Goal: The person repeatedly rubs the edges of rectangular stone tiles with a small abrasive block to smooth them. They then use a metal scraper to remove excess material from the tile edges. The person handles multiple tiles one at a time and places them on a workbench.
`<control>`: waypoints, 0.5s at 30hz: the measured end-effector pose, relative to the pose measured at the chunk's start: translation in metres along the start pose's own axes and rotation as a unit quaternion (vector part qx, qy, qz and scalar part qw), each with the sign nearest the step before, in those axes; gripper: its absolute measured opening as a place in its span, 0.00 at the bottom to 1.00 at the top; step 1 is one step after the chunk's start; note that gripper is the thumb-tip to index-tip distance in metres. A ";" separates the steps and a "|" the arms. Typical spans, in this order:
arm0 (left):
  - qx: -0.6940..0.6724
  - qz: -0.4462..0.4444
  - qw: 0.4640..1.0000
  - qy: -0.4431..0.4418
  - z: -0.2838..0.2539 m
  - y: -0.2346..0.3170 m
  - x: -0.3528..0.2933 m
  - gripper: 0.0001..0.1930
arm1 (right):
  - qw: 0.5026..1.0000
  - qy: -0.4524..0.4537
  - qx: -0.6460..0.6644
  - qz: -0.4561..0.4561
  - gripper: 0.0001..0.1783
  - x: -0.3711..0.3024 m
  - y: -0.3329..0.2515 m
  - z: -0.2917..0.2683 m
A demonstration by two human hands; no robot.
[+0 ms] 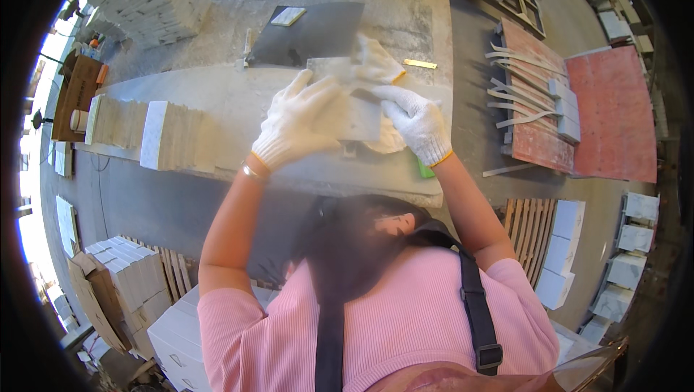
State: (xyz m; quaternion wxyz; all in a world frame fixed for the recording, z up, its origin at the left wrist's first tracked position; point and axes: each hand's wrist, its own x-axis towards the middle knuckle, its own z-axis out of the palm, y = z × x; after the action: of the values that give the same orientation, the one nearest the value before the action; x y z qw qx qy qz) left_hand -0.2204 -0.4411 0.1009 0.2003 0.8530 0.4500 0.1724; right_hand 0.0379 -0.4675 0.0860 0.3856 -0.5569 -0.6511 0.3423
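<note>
The person stood at a long grey workbench [238, 96] and wore white knitted gloves on both hands. The left hand [296, 121] lay flat on a pale grey stone tile [354, 106], with the fingers spread apart and pressing on its left part. The right hand [416, 121] held the same tile at its right edge; its fingers were curled together around that edge, with the thumb on the upper face. The tile was at the middle of the workbench, a little raised and tilted toward the person, and it was between the two hands.

Just behind the tile, on the workbench, a spare white glove [376, 59] lay crumpled, touching the far edge of the tile. Beyond the glove there was a dark flat sheet [318, 31], and on its far corner a small pale block [288, 16] rested. To the right of the glove a thin yellow tool [419, 64] lay on the workbench. On the left part of the workbench, a row of white tiles [163, 135] stood on edge, well apart from the hands.

To the right of the workbench, a red board [614, 117] carried several thin white strips [517, 85]. Near the person's left side, below the workbench, white boxes [126, 276] were stacked on the floor.
</note>
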 end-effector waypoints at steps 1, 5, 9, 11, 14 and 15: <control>-0.002 -0.001 1.000 -0.003 0.001 0.000 0.000 0.48 | 0.999 -0.004 -0.011 -0.038 0.16 -0.005 0.001 0.002; 0.000 -0.002 1.000 0.007 0.003 -0.001 0.000 0.48 | 0.993 -0.075 -0.052 -0.070 0.15 -0.041 -0.001 0.000; -0.006 0.001 1.000 0.000 0.000 -0.002 0.000 0.48 | 0.991 -0.107 0.053 0.055 0.16 -0.070 -0.009 -0.010; 0.005 0.004 1.000 -0.007 -0.003 0.001 0.001 0.48 | 0.974 -0.084 0.141 0.158 0.18 -0.073 -0.008 -0.019; 0.045 0.013 0.999 -0.022 -0.011 0.010 0.005 0.49 | 0.950 -0.010 0.222 0.219 0.21 -0.072 0.001 -0.026; 0.058 0.012 0.998 -0.030 -0.012 0.015 0.006 0.49 | 0.945 0.009 0.243 0.217 0.22 -0.071 0.006 -0.027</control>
State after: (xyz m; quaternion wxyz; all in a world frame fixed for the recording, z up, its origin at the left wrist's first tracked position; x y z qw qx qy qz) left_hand -0.2124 -0.4412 0.1192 0.1620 0.8734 0.4425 0.1230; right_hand 0.0698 -0.5366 0.0850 0.4312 -0.5770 -0.4082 0.5609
